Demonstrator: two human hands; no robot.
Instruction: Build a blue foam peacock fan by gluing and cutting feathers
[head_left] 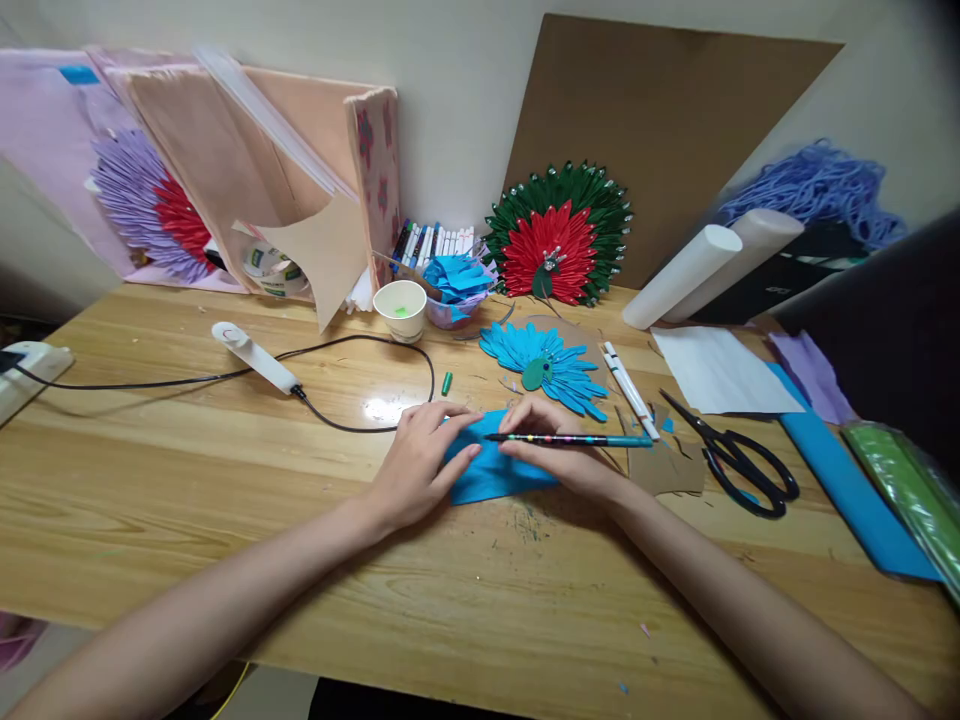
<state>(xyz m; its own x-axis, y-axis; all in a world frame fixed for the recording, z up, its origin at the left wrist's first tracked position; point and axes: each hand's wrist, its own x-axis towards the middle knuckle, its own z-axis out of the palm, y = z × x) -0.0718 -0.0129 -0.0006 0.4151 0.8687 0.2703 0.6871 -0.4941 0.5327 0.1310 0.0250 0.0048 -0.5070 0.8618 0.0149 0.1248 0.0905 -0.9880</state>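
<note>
A blue sheet of craft material lies on the wooden table in front of me. My left hand rests on its left part, fingers spread flat. In my right hand is a slim dark pen with coloured dots and a teal end, its dark tip pointing left just over the sheet. A small green pen cap lies beyond my left hand. Just past the sheet sits a blue layered feather fan with a dark green head-shaped piece on it.
Black scissors, white markers and cardboard scraps lie to the right. A paper cup and a bowl of blue pieces stand behind. On the left is a white glue gun with a looping black cord.
</note>
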